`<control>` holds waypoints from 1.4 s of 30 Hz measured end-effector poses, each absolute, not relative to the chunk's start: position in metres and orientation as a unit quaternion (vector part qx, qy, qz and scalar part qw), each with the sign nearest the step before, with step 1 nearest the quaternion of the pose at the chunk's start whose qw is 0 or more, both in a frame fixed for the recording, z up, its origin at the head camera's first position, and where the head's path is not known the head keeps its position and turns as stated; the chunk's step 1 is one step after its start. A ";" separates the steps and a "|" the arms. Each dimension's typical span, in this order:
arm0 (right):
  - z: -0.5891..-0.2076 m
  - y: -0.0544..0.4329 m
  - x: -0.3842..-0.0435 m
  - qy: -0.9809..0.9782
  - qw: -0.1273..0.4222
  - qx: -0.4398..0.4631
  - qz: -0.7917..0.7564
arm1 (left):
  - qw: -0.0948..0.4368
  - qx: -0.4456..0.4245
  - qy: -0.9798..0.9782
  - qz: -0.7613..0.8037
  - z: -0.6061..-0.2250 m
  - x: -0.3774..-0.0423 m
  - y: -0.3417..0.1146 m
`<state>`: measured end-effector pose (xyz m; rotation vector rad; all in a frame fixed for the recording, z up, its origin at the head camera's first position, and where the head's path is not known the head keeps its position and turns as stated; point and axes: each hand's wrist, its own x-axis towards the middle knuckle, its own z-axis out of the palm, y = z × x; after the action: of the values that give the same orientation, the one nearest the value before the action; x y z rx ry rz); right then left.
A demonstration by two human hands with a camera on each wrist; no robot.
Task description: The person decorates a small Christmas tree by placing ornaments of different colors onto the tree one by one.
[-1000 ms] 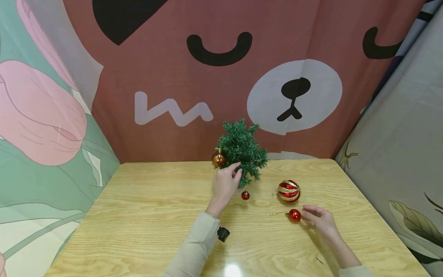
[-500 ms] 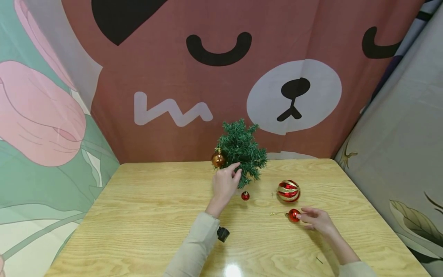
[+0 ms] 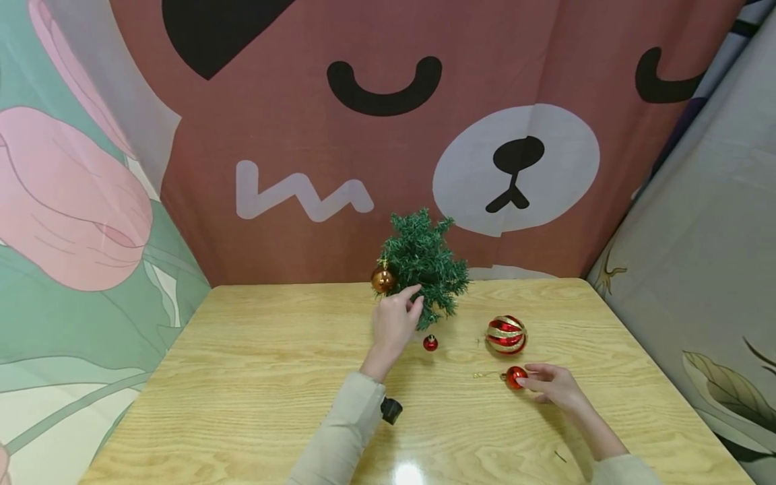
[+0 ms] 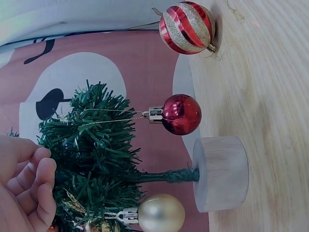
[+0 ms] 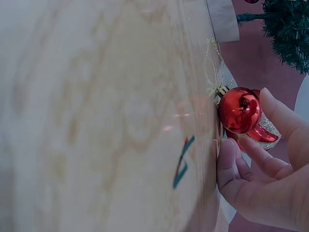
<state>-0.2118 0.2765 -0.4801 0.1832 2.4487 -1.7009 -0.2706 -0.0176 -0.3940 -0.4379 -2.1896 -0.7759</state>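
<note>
My right hand (image 3: 559, 389) grips a shiny red Christmas bauble (image 5: 240, 110) that lies on the table, with thumb and fingers about its sides. The bauble's gold cord trails to the left. Up at the small artificial Christmas tree (image 3: 418, 252), my left hand (image 3: 393, 322) reaches to the branches, index finger straight and the other fingers loosely curled. A smaller dark red bauble (image 4: 181, 114) hangs from a low branch by its thread. A copper bauble (image 3: 382, 280) and a pale gold bauble (image 4: 161, 215) also hang on the tree. The left fingertips partly overlap the greenery.
Behind the red bauble sits a larger red-and-gold striped bauble (image 3: 506, 335). The tree stands on a round wooden base (image 4: 221, 174) near the table's back edge. A loose green sprig (image 5: 183, 162) lies on the wooden table (image 3: 261, 377). Printed curtains (image 3: 291, 114) enclose the back and sides.
My right hand has moved slightly left, from just beside the red bauble to a hold on it. The left hand has stayed at the tree.
</note>
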 end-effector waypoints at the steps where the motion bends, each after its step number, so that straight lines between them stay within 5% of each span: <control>1: -0.480 0.277 -0.212 0.818 0.077 0.060 -0.567 | 0.379 -0.172 -0.857 -0.304 -0.394 -0.271 -0.018; 42: -0.477 0.273 -0.213 0.752 0.072 0.032 -0.654 | 0.380 -0.174 -0.856 -0.304 -0.394 -0.271 -0.017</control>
<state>-0.2128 0.2735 -0.4771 0.0951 2.2609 -1.9663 -0.2707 -0.0166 -0.3938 -0.4445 -2.1868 -0.7754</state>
